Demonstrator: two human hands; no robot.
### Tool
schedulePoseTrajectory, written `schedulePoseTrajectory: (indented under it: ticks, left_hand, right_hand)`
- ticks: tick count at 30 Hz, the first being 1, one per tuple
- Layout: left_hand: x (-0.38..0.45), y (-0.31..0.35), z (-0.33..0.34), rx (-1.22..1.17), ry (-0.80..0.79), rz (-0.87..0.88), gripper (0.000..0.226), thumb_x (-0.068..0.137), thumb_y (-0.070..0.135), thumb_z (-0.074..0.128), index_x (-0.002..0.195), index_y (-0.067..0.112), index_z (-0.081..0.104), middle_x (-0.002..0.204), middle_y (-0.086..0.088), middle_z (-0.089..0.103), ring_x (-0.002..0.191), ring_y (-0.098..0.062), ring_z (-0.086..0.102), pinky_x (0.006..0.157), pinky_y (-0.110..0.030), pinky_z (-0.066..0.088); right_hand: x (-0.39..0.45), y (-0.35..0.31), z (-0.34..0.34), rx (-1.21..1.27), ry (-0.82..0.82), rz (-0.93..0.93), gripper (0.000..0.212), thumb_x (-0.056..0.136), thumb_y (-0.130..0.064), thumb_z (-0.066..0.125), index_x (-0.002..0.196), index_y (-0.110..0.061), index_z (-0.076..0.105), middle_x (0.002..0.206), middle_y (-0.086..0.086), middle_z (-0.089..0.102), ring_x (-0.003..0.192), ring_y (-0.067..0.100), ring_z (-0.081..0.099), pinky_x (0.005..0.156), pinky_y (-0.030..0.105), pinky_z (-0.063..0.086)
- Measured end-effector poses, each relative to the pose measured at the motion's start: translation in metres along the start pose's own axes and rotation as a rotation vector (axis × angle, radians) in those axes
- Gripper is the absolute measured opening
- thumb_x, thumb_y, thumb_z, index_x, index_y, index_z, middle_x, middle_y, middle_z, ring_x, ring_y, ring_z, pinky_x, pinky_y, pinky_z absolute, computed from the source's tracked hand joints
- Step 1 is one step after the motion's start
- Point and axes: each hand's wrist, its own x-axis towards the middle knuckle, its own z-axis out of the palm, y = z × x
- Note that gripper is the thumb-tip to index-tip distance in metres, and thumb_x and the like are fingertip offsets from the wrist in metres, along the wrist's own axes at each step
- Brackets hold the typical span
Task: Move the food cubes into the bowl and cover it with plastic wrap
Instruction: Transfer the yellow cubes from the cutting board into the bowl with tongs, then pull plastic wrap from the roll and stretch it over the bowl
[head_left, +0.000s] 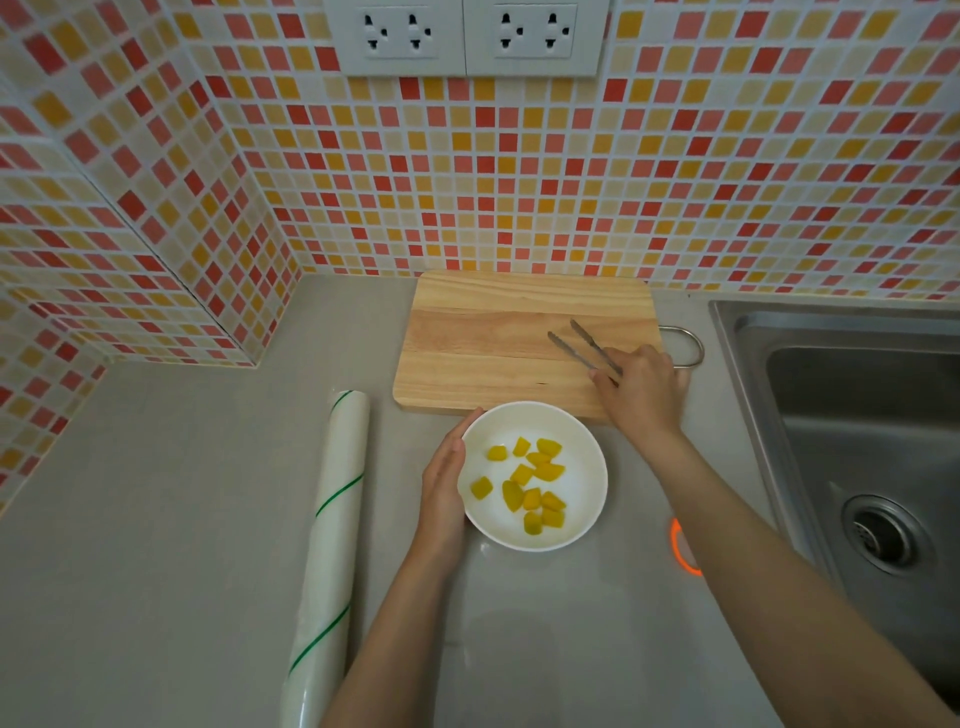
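- My left hand lies flat along the left side of the bowl, fingers straight and pressed together, palm against the rim, forearm running up from the bottom of the view.
- My right hand reaches out over the near right corner of the cutting board, arm stretched diagonally across the counter.
- My right fingers are curled closed around the handle end of the metal tongs; the two thin serrated tips stand apart over the bare wood and grip nothing.
- The food cubes, yellow and glossy, rough-cut chunks, all sit inside the round white bowl, which rests on the grey counter just in front of the board.
- The plastic wrap roll, a long pale tube with green stripes, lies to the left of my left hand, not touching it.
- A steel sink sits to the right.
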Motion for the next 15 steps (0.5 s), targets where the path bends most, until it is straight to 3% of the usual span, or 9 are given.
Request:
schedulePoseTrajectory:
  ticks: [8, 12, 15]
  left_hand:
    - [-0.001, -0.005, -0.003, 0.023, 0.036, -0.02, 0.033, 0.099, 0.019, 0.036, 0.112, 0.026, 0.065, 0.11, 0.011, 0.072, 0.104, -0.006, 0.066, 0.08, -0.019, 0.055]
    - [-0.001, -0.004, 0.004, -0.004, 0.042, -0.083, 0.032, 0.095, 0.026, 0.042, 0.113, 0.025, 0.068, 0.122, 0.001, 0.068, 0.118, -0.02, 0.06, 0.098, -0.038, 0.047]
    - [0.002, 0.011, 0.013, 0.001, 0.047, -0.118, 0.037, 0.095, 0.032, 0.043, 0.124, 0.017, 0.062, 0.124, -0.008, 0.064, 0.123, -0.029, 0.055, 0.105, -0.044, 0.042]
  right_hand:
    - [-0.004, 0.008, 0.021, -0.036, 0.007, 0.026, 0.032, 0.084, -0.032, 0.058, 0.111, -0.017, 0.064, 0.107, 0.014, 0.057, 0.107, 0.032, 0.047, 0.088, 0.04, 0.029]
    - [-0.004, 0.016, 0.015, -0.095, -0.031, 0.036, 0.038, 0.085, -0.032, 0.055, 0.118, -0.015, 0.059, 0.114, 0.017, 0.053, 0.111, 0.033, 0.045, 0.091, 0.042, 0.03]
    - [-0.002, 0.009, -0.002, -0.059, -0.049, 0.059, 0.056, 0.084, -0.036, 0.057, 0.134, -0.017, 0.042, 0.124, 0.02, 0.047, 0.118, 0.036, 0.04, 0.097, 0.045, 0.029]
